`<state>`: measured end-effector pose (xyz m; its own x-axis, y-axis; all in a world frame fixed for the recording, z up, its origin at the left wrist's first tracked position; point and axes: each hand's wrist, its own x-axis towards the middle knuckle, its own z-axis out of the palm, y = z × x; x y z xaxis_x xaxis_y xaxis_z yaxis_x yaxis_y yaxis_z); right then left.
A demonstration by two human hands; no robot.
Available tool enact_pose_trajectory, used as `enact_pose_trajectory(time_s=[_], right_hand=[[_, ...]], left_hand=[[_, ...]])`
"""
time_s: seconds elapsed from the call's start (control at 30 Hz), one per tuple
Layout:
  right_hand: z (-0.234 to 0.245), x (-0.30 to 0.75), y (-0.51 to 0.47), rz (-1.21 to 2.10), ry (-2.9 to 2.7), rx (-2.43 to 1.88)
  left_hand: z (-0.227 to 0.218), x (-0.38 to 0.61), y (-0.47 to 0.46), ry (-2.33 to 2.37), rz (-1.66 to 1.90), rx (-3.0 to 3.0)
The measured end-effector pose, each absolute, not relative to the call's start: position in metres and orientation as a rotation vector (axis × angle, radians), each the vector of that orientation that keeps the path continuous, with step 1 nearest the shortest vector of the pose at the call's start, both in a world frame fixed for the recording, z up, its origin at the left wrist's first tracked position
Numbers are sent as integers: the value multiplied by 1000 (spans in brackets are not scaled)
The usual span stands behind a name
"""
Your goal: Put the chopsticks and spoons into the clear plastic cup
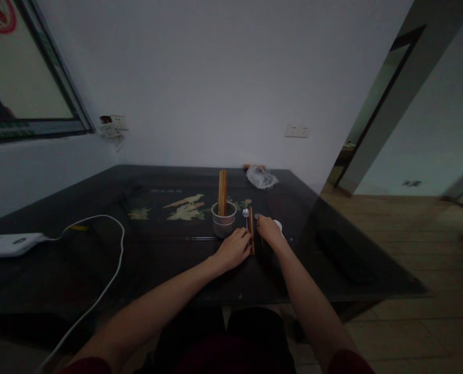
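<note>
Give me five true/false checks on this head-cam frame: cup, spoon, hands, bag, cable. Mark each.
1. Chopsticks stand in the metal cup. True.
2. The spoon lies with its bowl toward the person. False: the bowl is at the far end, toward the wall.
3. The left hand is nearer the cup than the right hand. True.
4. The plastic bag lies between the two hands. False: it lies near the table's far edge, by the wall.
5. The white cable joins the white device on the left of the table. True.
</note>
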<state>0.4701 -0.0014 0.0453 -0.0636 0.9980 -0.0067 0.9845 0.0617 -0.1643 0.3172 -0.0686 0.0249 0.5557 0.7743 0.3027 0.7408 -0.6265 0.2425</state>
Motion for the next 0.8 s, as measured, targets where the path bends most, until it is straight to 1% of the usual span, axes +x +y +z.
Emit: enact_pose_trajectory(time_s=[0.2, 0.5, 0.63, 0.8], right_hand=[[51, 473, 2, 168, -2100, -2075], [53, 471, 17, 304, -2096, -1884], [51, 455, 20, 239, -2178, -1942], [48, 439, 22, 83, -2227, -2036]], left_hand=[[26, 316, -69, 1327, 602, 2673], [14, 317, -65, 1329, 580, 2669], [13, 318, -63, 1318, 547, 2705], [13, 318, -62, 1313, 522, 2706]])
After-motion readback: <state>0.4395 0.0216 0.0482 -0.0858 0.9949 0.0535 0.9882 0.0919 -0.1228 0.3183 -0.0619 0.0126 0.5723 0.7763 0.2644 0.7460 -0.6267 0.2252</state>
